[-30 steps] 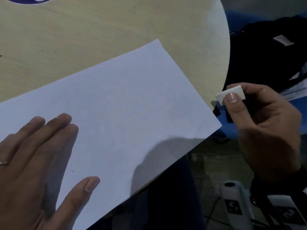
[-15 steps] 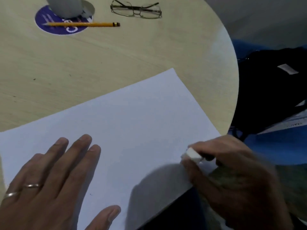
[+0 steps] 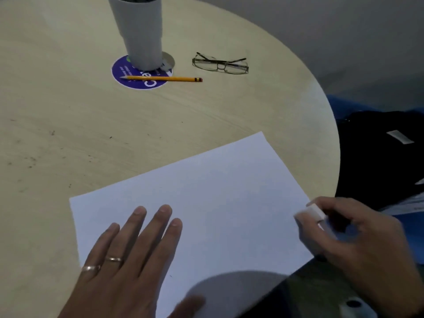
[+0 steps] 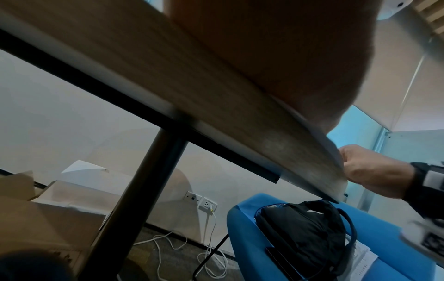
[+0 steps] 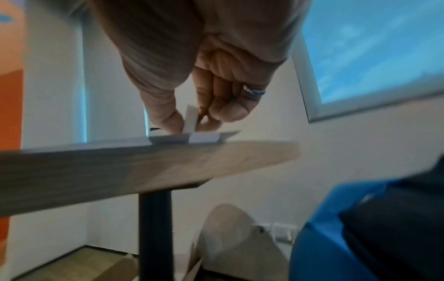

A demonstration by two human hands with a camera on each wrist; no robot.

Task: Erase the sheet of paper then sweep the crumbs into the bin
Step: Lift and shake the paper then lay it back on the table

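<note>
Head view: left hand (image 3: 128,255) flat on paper (image 3: 218,191); right wrist view: right hand (image 5: 204,91) pinching eraser (image 5: 191,118)

We wear two thin, gold-toned rings on the left hand (image 3: 119,260), set on neighbouring fingers and plain in shape. The right hand (image 3: 358,244) carries one band (silvery with a darker stripe, seen in the right wrist view). At the right wrist sits a black strap with a white block bearing black square markings; blur hides their pattern. Both forearms are bare as far as they show.
</note>
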